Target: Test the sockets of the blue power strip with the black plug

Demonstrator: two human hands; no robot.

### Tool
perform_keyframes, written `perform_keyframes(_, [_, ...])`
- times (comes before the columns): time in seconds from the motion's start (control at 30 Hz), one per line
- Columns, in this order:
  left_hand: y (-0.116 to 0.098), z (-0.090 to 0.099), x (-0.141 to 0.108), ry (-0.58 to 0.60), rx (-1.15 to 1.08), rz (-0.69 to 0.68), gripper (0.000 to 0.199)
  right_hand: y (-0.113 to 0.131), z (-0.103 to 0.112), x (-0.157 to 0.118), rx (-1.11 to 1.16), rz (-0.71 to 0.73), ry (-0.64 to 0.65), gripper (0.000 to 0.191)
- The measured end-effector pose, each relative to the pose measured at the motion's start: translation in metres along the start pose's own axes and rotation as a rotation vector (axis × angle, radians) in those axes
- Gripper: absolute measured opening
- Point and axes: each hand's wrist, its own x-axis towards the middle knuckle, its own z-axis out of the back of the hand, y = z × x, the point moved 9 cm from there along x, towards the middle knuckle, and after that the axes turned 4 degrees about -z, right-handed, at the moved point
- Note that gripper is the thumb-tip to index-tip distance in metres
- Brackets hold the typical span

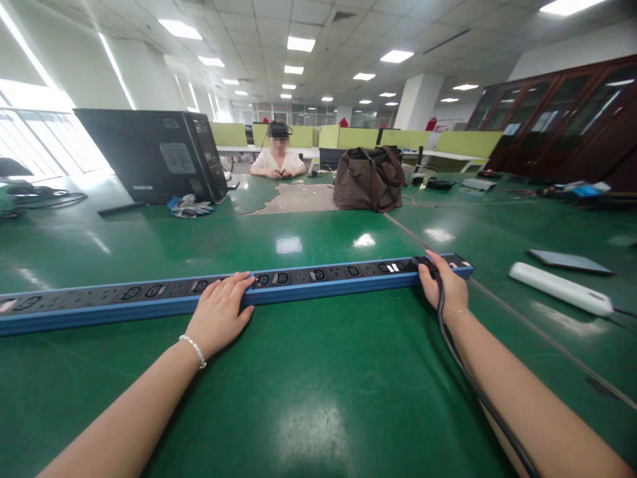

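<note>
A long blue power strip (pixel 318 292) with a black face and several sockets lies across the green table. My left hand (pixel 221 309) rests over its middle, fingers laid across the top and thumb along the near side. Near the strip's right end, my right hand (pixel 444 285) is closed around a black plug (pixel 422 263) at the sockets. How deep the plug sits cannot be seen. From it a black power cord (pixel 450 348) runs down along my right forearm.
A black computer case (pixel 154 156) stands at the back left, with gloves (pixel 190 207) by it. A brown bag (pixel 368 179) sits at the back middle. To the right lie a white bar-shaped device (pixel 560 289) and a flat grey panel (pixel 572 261). Across the table sits a person (pixel 277 159).
</note>
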Motion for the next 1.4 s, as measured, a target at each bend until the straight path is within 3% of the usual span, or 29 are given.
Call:
perform_keyframes(0.33, [-0.002,0.001,0.001,0.016,0.023,0.003,0.048,0.002,-0.002,0.003,0.015,0.035,0.039,0.044])
perform_keyframes(0.6, [-0.002,0.001,0.001,0.008,0.033,-0.007,0.049,0.001,-0.003,0.003,0.020,0.119,-0.034,0.044])
perform_keyframes(0.8, [-0.001,0.000,0.000,0.014,0.040,-0.004,0.048,-0.003,-0.001,0.004,0.007,0.075,-0.126,0.042])
perform_keyframes(1.4, [0.000,0.001,0.001,0.010,0.020,0.007,0.048,-0.018,-0.006,0.007,0.113,-0.122,-0.084,0.039])
